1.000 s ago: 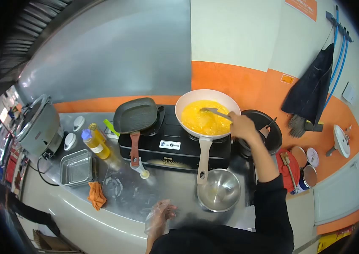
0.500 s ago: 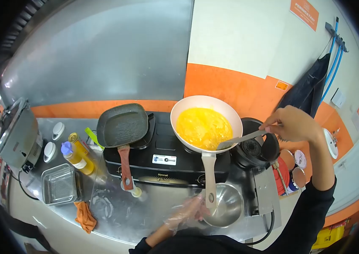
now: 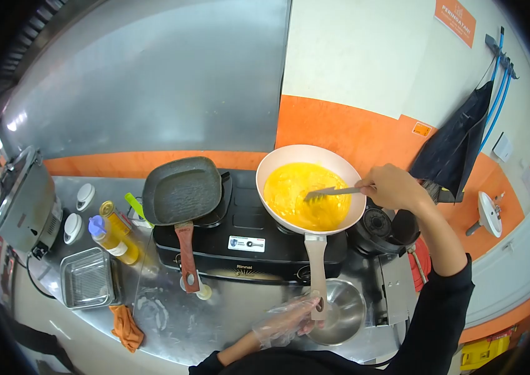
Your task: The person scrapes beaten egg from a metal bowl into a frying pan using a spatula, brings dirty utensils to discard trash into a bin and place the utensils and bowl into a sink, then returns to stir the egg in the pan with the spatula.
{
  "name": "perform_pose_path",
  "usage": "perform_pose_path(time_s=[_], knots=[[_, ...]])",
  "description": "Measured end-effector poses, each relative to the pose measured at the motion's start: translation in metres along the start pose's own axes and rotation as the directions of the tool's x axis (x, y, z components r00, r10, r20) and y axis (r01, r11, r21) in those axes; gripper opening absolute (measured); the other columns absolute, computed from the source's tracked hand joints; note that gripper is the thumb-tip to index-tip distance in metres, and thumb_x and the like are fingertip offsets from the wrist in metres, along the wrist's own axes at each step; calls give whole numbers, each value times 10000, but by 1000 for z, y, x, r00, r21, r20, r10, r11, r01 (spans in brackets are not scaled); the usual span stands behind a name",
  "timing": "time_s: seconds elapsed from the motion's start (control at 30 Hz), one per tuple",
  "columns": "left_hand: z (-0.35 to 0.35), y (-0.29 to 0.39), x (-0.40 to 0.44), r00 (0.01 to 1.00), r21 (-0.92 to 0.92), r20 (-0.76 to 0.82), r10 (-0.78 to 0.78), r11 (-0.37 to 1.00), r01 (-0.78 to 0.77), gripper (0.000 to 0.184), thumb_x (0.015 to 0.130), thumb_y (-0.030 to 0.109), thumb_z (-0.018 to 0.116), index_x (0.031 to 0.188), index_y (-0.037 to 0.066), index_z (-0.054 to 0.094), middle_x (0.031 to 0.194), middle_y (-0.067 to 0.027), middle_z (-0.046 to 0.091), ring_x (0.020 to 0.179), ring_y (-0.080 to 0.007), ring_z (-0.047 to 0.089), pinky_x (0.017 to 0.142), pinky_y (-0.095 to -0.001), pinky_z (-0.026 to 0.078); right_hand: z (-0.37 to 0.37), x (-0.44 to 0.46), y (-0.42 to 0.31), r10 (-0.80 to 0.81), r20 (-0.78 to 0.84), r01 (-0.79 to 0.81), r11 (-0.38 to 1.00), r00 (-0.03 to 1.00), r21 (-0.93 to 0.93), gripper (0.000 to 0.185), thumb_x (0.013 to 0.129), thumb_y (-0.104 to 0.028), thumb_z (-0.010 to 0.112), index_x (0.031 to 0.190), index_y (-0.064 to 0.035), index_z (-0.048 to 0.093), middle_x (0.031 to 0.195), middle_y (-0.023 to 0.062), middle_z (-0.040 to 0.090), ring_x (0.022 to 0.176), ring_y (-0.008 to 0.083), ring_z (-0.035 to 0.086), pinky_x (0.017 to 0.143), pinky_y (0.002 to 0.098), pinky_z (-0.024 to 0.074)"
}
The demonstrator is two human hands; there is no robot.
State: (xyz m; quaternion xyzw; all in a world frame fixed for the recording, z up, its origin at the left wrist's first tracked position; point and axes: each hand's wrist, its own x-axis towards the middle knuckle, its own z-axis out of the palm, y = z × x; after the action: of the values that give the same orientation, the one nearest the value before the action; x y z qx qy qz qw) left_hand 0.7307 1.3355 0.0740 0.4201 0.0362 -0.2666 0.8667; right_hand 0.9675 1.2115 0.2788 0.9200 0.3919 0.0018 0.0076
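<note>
My right hand (image 3: 396, 187) is closed round the handle of a grey spatula (image 3: 333, 192). The spatula's blade dips into yellow beaten egg (image 3: 296, 187), which looks runny with some thicker patches. That egg lies in a white frying pan (image 3: 277, 156) on the right burner of the stove. In a clear plastic glove, my left hand (image 3: 291, 319) is closed at the end of the pan's beige handle (image 3: 317, 265). Just below and to the right of that handle, a steel bowl (image 3: 347, 315) sits on the counter.
A dark square grill pan (image 3: 180, 194) rests on the left burner of the black stove (image 3: 246, 262). Further left are a squeeze bottle (image 3: 115, 240), a glass dish (image 3: 86, 278) and an orange cloth (image 3: 127, 328). A black appliance (image 3: 377, 228) stands right of the stove.
The spatula has moved from the pan's lower right edge further into the egg, and my right hand has come left and lower. My left hand has shifted slightly right against the handle's end.
</note>
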Motion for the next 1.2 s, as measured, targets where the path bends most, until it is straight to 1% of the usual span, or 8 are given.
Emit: perform_pose_path(time_s=[0.4, 0.5, 0.57, 0.77, 0.93, 0.97, 1.0, 1.2], knots=[[-8, -15, 3, 997, 46, 25, 72, 996, -73, 387, 994, 453, 395, 1129, 104, 495, 825, -58, 589, 557, -71, 452, 471, -206, 350, 51, 59, -19, 122, -77, -130, 985, 990, -114, 206, 857, -198, 589, 993, -88, 698, 897, 147, 683, 847, 306, 658, 710, 402, 517], [-9, -13, -4, 989, 86, 63, 131, 987, -136, 457, 987, 469, 394, 1191, 72, 491, 831, -56, 597, 555, -76, 458, 463, -205, 345, 46, 51, -19, 141, -139, -142, 990, 980, 7, 225, 867, -173, 579, 1040, -82, 691, 910, 153, 681, 854, 318, 654, 731, 411, 514], [-18, -23, 0, 988, 55, 70, 139, 988, -143, 451, 987, 456, 405, 1199, 65, 480, 854, -73, 614, 551, -73, 494, 443, -197, 354, 38, 39, -9, 68, -221, -52, 996, 973, 79, 246, 878, -160, 565, 1075, -69, 680, 925, 171, 675, 858, 338, 648, 751, 431, 508], [-8, -23, -9, 991, -40, -21, 130, 991, -131, 443, 968, 455, 449, 1188, 73, 494, 937, -102, 651, 578, -66, 554, 460, -186, 386, 4, -9, -9, 148, -375, -118, 988, 915, 101, 240, 883, -156, 559, 1003, 19, 672, 903, 227, 661, 884, 393, 632, 787, 443, 489], [1, -14, -2, 982, -53, 16, 190, 980, -189, 408, 961, 459, 467, 1171, 112, 504, 1006, -64, 645, 675, -63, 532, 556, -197, 379, 28, -19, 16, 275, -352, -256, 962, 895, 99, 224, 884, -126, 533, 976, 25, 671, 860, 260, 645, 846, 422, 629, 779, 470, 484], [4, -14, 3, 977, -48, -61, 202, 978, -205, 440, 971, 471, 428, 1193, 99, 509, 995, -63, 637, 669, -77, 497, 549, -210, 359, 39, -18, 25, 301, -356, -277, 954, 885, 117, 221, 885, -118, 523, 975, 20, 672, 847, 267, 640, 831, 430, 628, 776, 479, 483], [5, -12, 7, 967, -41, -139, 214, 974, -222, 475, 982, 482, 389, 1215, 87, 513, 984, -62, 629, 664, -92, 461, 541, -223, 339, 49, -17, 32, 298, -360, -275, 954, 884, 116, 221, 885, -118, 523, 975, 20, 672, 847, 267, 640, 831, 430, 628, 776, 479, 483], [8, -1, 14, 973, 79, -106, 207, 977, -200, 440, 972, 513, 401, 1144, 119, 494, 860, -10, 601, 761, -58, 497, 611, -214, 360, 96, -7, 55, 301, -367, -228, 946, 880, 229, 208, 893, -138, 512, 876, 8, 660, 809, 295, 621, 811, 459, 615, 761, 515, 481]])
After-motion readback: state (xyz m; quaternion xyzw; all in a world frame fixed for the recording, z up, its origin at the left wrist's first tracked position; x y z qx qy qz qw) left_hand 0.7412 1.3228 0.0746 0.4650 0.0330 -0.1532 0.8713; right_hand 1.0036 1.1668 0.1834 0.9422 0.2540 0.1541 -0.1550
